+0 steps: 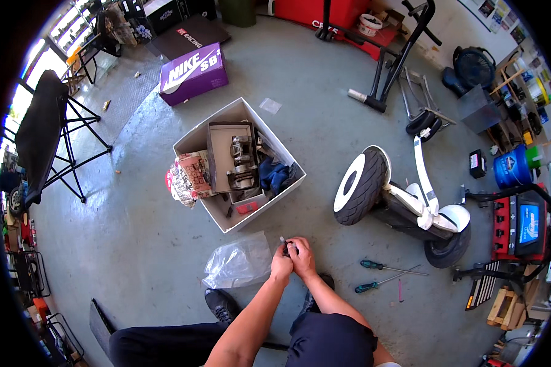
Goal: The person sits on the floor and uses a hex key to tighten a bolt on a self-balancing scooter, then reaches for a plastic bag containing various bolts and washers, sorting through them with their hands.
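In front of my feet, my left hand (280, 265) and my right hand (303, 258) are closed together around a small dark part (286, 249) with a pale, stubby end. The fingers cover most of it, so its kind does not show. Beside my left hand lies a crumpled clear plastic bag (234, 264) on the floor. Just beyond is a white open box (274, 201), holding a smaller carton (221, 140) with metal mechanical parts (243, 165), a blue cloth-like item (274, 175) and a red piece (247, 208). A patterned bag (188, 177) hangs over its left side.
To the right, a white two-wheeled self-balancing scooter (404, 205) rests with two teal-handled screwdrivers (373, 265) near it. A purple shoebox (194, 74) stands behind the white box. A black folding chair (46, 131) is at left, a red-and-black machine (520, 225) at right.
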The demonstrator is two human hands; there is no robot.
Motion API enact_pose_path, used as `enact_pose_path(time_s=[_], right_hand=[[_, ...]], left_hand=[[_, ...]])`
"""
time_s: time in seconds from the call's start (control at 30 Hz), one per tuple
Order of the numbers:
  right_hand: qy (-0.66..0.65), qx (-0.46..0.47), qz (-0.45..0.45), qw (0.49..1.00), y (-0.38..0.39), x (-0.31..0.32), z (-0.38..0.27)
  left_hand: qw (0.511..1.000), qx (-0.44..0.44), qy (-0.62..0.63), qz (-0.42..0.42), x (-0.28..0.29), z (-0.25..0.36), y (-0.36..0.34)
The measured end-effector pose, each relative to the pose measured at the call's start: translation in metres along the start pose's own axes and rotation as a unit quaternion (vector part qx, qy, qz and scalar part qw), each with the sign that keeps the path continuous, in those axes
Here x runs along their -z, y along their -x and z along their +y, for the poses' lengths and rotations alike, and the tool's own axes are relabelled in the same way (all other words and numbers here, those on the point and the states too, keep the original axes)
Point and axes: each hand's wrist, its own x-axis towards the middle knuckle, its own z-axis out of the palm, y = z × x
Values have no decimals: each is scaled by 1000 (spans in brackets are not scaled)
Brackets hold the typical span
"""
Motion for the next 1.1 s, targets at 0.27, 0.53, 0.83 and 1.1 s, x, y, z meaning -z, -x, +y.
enact_pose_path(time_s=[0.27,0.53,0.83,1.1], right_hand=[[114,55,-49,991,10,21,-17],[135,47,-107,984,7,42,-25],[208,-48,40,976,-10,102,-14],[347,88,-92,929,-48,93,19]], left_hand=[[996,21,82,-38,16,-12,1],[895,-194,-401,33,60,5,35],[657,-272,-685,160,186,30,58],[720,-304,-550,296,219,28,38]])
